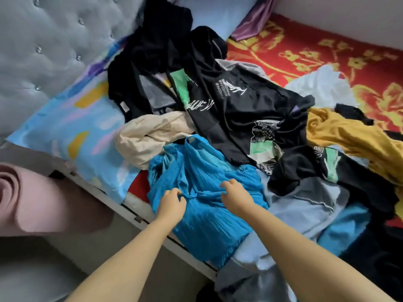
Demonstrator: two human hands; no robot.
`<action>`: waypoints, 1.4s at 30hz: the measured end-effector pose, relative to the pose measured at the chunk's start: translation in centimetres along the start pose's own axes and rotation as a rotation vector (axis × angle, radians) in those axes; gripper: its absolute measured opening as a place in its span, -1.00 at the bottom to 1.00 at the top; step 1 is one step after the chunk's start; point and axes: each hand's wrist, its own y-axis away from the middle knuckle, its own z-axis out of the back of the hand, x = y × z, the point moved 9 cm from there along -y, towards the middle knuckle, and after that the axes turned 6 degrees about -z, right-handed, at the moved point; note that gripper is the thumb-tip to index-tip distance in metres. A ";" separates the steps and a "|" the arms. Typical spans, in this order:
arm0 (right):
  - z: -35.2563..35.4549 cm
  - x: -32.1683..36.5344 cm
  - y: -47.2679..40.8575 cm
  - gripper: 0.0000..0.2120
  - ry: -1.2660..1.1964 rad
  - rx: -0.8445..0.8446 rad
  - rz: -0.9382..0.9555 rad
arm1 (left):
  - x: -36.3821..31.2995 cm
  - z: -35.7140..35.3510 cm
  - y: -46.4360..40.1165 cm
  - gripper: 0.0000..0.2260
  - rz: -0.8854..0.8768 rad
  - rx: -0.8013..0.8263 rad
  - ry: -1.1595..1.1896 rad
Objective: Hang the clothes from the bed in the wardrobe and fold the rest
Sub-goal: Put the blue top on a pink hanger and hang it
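left hand (172, 201) and right hand (234, 194), both with fingers curled into the cloth, pinch the upper edge of a bright blue pleated garment (202, 179) that lies at the near edge of the bed (327, 53); the two grips sit apart along what looks like a neckline or strap line, probably so the piece can be lifted clear and spread at its full width before hanging or folding. the garment's lower part drapes over the bed's edge toward the person. just beyond it lies a crumpled beige garment (148, 138), touching the blue one, and behind that a heap of black printed t-shirts (239, 101) overlapping one another. to the right of the hands a pale blue-grey garment (305, 205) lies partly under the black pile, and further right a mustard-yellow garment (349, 136) lies on the red and gold floral blanket (305, 51). a light blue patterned pillow (76, 118) rests against the grey tufted headboard (43, 40) at left. a rolled pink mat (32, 197) stands beside the bed. no wardrobe is in view; most of the sorting appears undone.
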 end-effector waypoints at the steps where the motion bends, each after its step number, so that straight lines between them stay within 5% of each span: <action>1: 0.2 0.4 -1.8 -0.62 0.017 -0.012 0.024 | -0.1 -0.2 -1.5 -0.72 0.009 -0.036 0.002; 6: -0.9 2.9 -7.7 -0.31 0.050 0.009 0.122 | 0.2 0.3 -7.5 -0.39 0.056 -0.166 -0.058; 10: -3.6 2.6 -10.2 -0.13 0.095 0.066 0.019 | 3.2 -0.8 -10.2 -0.21 0.236 -0.061 -0.047; 15: -3.5 3.0 -10.0 -0.31 -0.173 0.094 -0.030 | 2.5 -1.3 -9.9 -0.86 0.137 -0.099 0.343; 17: -2.0 3.8 -9.2 -0.34 -0.315 0.113 -0.035 | 1.7 -0.2 -8.9 -0.87 0.117 -0.131 0.551; 22: 4.4 7.6 -6.1 -0.84 -0.711 0.079 0.057 | -0.7 5.2 -4.2 -0.84 0.061 -0.107 0.938; 32: 22.4 12.8 7.1 -0.79 -0.974 -0.311 0.348 | -9.6 20.8 9.1 -0.85 -0.325 -0.179 1.164; 38: 37.7 16.8 24.3 -0.78 -1.135 -0.688 0.663 | -13.3 30.8 19.6 -0.84 -0.558 -0.331 1.149; 42: 41.9 20.2 36.1 -0.85 -1.191 -0.766 0.859 | -12.2 34.2 25.2 -0.83 -0.542 -0.451 1.007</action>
